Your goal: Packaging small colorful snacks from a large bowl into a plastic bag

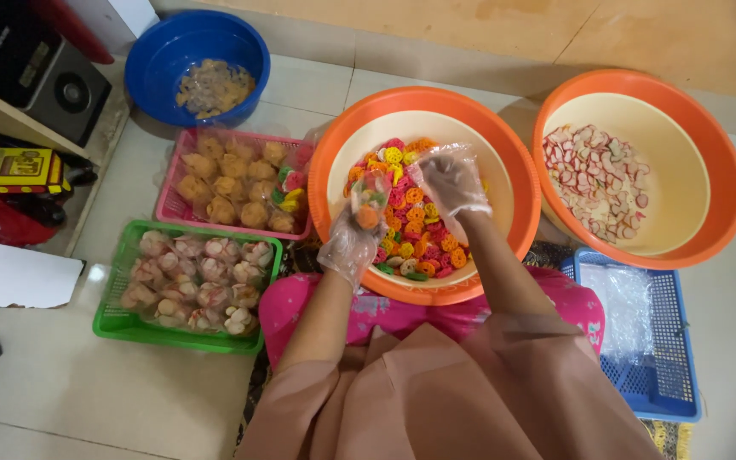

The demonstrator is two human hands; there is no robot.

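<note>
While kneeling over near basin (334, 162), I kept both gloved hands above cracker heap (415, 223). Left hand (353, 238): fingers curled shut round small clear bag (370, 198), mouth up at 12 o'clock, held low so spills dropped back in. Right hand (451, 183): fingers half bent, palm down on heap at 1 o'clock of bag; whether it gripped crackers, could not tell. Green basket (112, 322) and pink basket (168, 209) of filled bags sat at 9 to 10 o'clock, near left arm. Second basin (717, 153) at 2 o'clock, blue tray (670, 388) at 4.
</note>
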